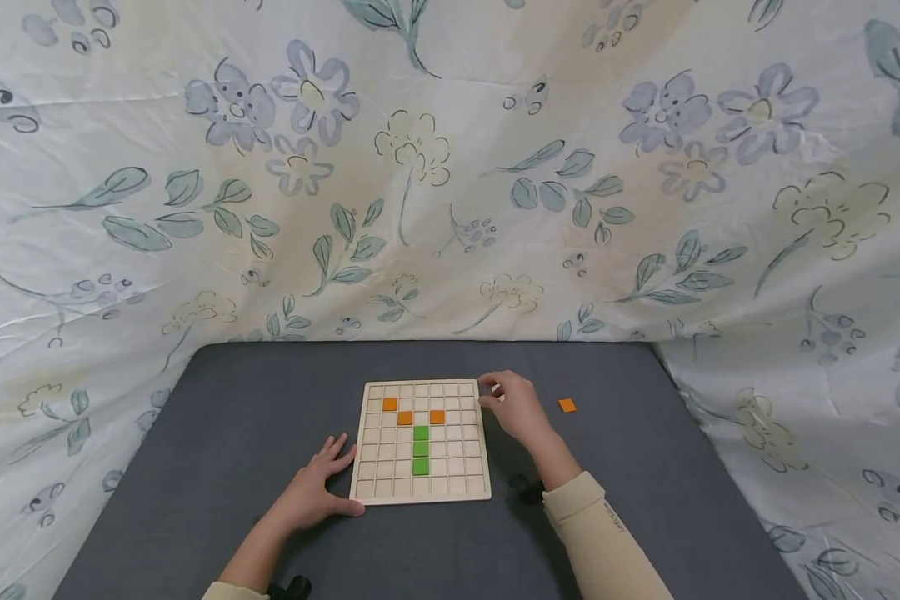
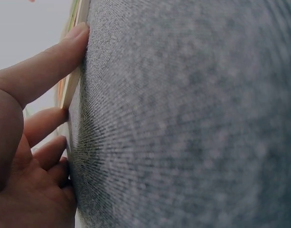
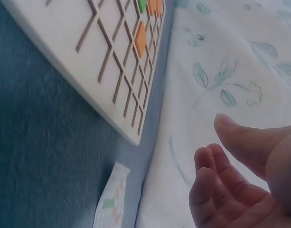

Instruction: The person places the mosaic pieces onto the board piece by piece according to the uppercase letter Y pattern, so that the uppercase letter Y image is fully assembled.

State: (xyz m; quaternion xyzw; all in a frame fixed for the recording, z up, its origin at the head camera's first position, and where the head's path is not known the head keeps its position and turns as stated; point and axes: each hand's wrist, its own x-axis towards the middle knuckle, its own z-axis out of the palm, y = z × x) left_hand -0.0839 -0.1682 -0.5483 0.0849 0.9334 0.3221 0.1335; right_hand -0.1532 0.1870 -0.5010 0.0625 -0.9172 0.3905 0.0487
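Note:
A pale wooden grid board lies on the dark cloth. Set in its cells are several square tiles, among them an orange tile at upper left and a green tile lower down. My left hand is spread at the board's left side, its thumb touching the edge near the front corner. Beside the back right corner is my right hand, fingers bent and thumb apart. Nothing shows between its thumb and fingertips in the right wrist view. A loose orange tile lies to its right.
A white card with a printed green and orange pattern shows past the board's corner in the right wrist view. Dark grey cloth covers the table. A flowered curtain hangs behind it and along both sides.

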